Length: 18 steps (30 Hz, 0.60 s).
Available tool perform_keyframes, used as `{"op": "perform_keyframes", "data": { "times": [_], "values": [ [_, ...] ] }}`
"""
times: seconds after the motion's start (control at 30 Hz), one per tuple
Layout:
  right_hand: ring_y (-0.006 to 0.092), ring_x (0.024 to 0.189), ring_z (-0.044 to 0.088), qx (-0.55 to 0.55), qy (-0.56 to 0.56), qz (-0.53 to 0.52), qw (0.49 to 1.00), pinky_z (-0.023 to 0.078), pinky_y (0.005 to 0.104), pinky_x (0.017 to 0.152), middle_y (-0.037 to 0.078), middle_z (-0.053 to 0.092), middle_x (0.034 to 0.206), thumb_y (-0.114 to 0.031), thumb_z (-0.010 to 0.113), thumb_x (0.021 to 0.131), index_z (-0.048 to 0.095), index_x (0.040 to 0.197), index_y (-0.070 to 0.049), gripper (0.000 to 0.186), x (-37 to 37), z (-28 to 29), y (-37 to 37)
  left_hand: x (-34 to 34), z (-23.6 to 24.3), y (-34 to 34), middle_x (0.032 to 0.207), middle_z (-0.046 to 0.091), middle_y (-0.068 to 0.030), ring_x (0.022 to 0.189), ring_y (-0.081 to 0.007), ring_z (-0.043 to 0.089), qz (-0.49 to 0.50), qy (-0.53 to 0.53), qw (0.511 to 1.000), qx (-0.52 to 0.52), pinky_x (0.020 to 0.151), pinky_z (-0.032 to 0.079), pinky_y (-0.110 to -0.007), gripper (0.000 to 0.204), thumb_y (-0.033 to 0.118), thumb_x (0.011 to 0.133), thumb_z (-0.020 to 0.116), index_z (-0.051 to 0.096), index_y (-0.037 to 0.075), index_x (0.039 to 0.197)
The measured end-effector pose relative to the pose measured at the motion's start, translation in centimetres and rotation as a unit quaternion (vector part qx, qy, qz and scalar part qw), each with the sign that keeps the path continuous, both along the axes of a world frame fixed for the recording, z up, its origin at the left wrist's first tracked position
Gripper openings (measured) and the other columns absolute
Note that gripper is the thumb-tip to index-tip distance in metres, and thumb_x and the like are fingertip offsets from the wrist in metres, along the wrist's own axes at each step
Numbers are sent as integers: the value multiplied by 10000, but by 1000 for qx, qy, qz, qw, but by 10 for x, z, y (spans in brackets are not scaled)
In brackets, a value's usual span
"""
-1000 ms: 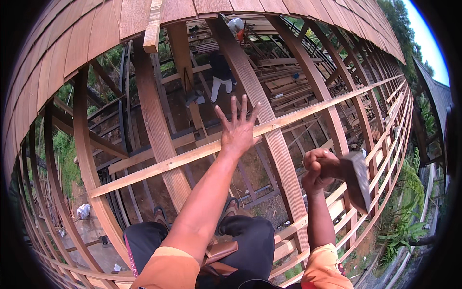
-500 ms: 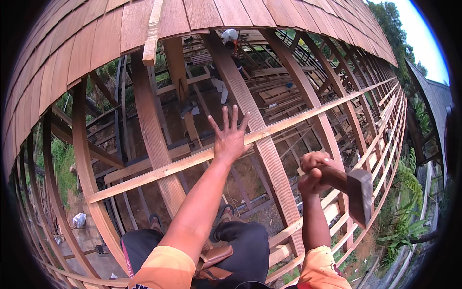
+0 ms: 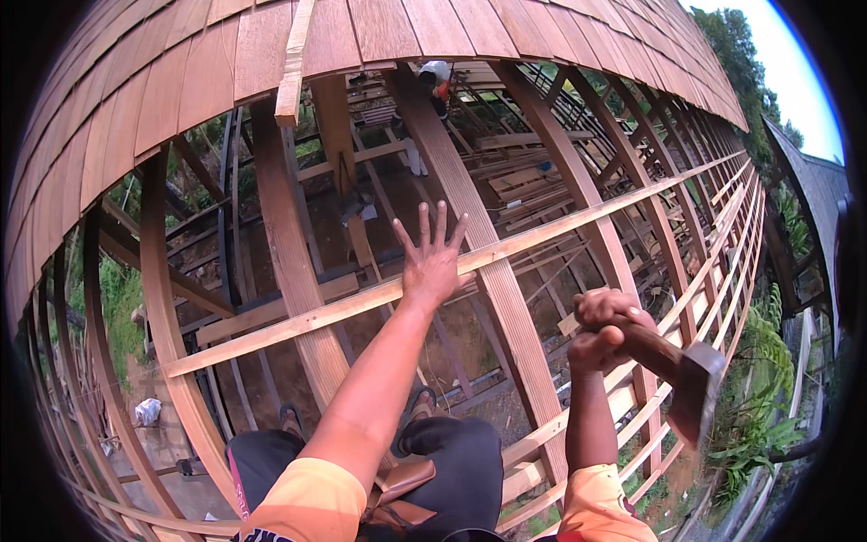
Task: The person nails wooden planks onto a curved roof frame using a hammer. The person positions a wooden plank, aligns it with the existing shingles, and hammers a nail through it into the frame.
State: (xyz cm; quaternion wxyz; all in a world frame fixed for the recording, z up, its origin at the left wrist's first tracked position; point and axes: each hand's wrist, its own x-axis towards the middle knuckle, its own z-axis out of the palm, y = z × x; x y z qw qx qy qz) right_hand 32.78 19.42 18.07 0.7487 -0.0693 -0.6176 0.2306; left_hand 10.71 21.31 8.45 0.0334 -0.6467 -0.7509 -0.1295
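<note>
My left hand [image 3: 432, 262] rests with spread fingers on a long pale wooden batten [image 3: 560, 219] that crosses the rafters. Next to it, a thick rafter [image 3: 461, 194] passes under the batten. My right hand [image 3: 610, 327] is closed round the wooden handle of a hammer, raised over the rafters to the right. The hammer's broad, blocky head [image 3: 697, 390] points down and right, clear of the wood. Nothing shows between the left fingers.
Reddish wooden shingles [image 3: 379, 32] cover the roof above, with a loose wood strip [image 3: 293, 68] lying over them. Open gaps between the rafters show ground far below, stacked boards [image 3: 524, 185] and a person [image 3: 435, 77]. More battens [image 3: 650, 397] run along the right. A brown pouch [image 3: 405, 481] hangs at my waist.
My right hand and the hammer have moved slightly down, and the hammer head has swung down and to the right. The left hand stays on the batten. The person below has shifted slightly.
</note>
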Motion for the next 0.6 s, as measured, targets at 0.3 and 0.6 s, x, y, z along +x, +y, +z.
{"op": "perform_keyframes", "data": {
  "times": [0.3, 0.6],
  "values": [
    [104, 617, 480, -203, -118, 25, 972, 422, 272, 551, 29, 529, 760, -340, 646, 992, 503, 1152, -23, 383, 2, 38, 6, -13, -11, -3, 1670, 96, -154, 1534, -418, -19, 24, 29, 999, 36, 1108, -12, -791, 1112, 674, 679, 763, 277, 249, 1584],
    [525, 884, 621, -313, -648, -150, 678, 485, 594, 708, 336, 640, 860, -198, 610, 956, 462, 1036, 10, 268, 36, -91, 38, 6, -8, -1, 1667, 106, -168, 1535, -417, -13, -6, 19, 1000, 17, 1116, -18, -782, 1126, 673, 677, 767, 270, 232, 1587]
  ]
}}
